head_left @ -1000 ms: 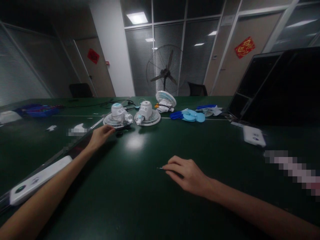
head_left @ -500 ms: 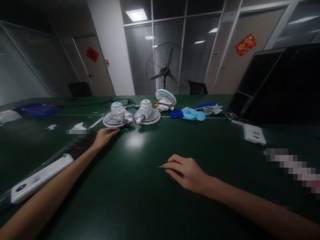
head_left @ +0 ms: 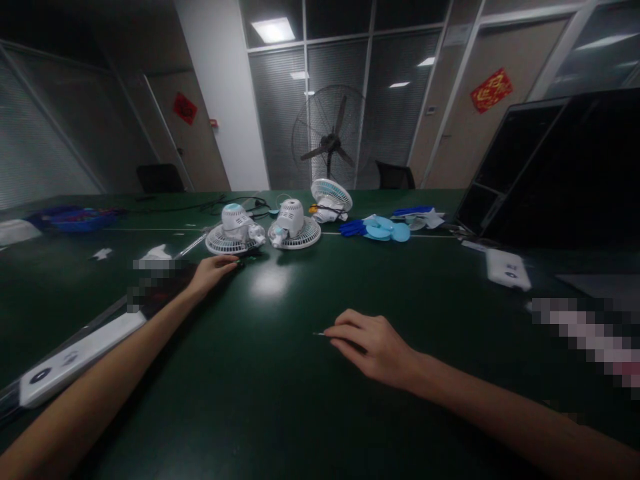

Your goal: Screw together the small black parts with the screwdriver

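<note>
My left hand [head_left: 210, 273] reaches out over the green table [head_left: 280, 413], its fingertips pinched at a small dark item [head_left: 240, 264] too small to name. Just beyond those fingers lies a white fan head [head_left: 237, 230], grille down. A second white fan head [head_left: 294, 227] rests beside it. Nearer to me, my right hand [head_left: 373, 343] is closed in a pinch around a thin metal piece [head_left: 319, 334]; its tip points left and the rest is hidden by the fingers.
A third fan head [head_left: 331, 200], blue gloves [head_left: 353, 228] and light-blue discs [head_left: 387, 229] lie at the back. A black monitor [head_left: 560, 167] stands at right near a white box [head_left: 507, 268]. A long white case [head_left: 83, 360] sits by my left forearm; a blue basket [head_left: 83, 220] is far left.
Both hands hold almost the same places and grips. At the right edge, a grey flat shape now shows below the monitor.
</note>
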### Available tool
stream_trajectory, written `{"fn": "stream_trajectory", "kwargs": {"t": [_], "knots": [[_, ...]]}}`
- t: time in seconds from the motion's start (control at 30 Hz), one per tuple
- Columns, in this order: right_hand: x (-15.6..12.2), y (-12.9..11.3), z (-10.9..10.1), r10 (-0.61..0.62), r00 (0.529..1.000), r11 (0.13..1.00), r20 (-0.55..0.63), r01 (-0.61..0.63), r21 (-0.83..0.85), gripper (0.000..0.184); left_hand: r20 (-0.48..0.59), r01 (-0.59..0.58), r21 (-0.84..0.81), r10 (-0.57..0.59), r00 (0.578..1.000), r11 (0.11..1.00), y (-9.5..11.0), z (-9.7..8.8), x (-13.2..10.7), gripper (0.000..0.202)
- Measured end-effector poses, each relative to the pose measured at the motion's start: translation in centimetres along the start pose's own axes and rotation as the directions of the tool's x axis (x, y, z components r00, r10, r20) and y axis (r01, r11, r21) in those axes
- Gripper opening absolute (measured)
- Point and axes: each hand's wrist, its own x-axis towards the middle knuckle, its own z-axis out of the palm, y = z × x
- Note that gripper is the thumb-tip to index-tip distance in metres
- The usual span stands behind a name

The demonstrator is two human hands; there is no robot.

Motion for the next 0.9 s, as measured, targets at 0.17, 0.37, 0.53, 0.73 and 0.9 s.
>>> {"fn": "stream_trajectory", "kwargs": {"t": [0.17, 0.37, 0.53, 0.73, 0.9], "knots": [[0.0, -0.1, 0.0, 0.004, 1.0, 1.0, 0.0, -0.004, 0.004, 0.025, 0.024, -0.006, -0.005, 0.006, 1.0, 1.0, 0.1, -0.2, 0.0, 0.062], [0.0, -0.3, -0.1, 0.035, 0.999, 0.999, -0.001, -0.035, 0.005, 0.025, 0.189, -0.168, 0.098, 0.147, 0.971, 0.981, 1.6, 1.5, -0.9, 0.06], [0.0, 0.0, 0.0, 0.089, 0.996, 0.996, 0.025, -0.088, -0.031, 0.027, 0.474, -0.313, -0.008, 0.279, 0.835, 0.95, 7.0, 6.0, -5.6, 0.053], [-0.1, 0.2, 0.2, 0.119, 0.993, 0.991, 0.021, -0.118, -0.058, 0.025, 0.632, -0.314, -0.213, 0.376, 0.678, 0.925, 12.5, 9.7, -12.0, 0.048], [0.1, 0.0, 0.0, 0.102, 0.994, 0.993, 0.025, -0.1, -0.056, 0.025, 0.662, -0.29, -0.23, 0.368, 0.653, 0.929, 13.5, 10.4, -14.0, 0.05]]}}
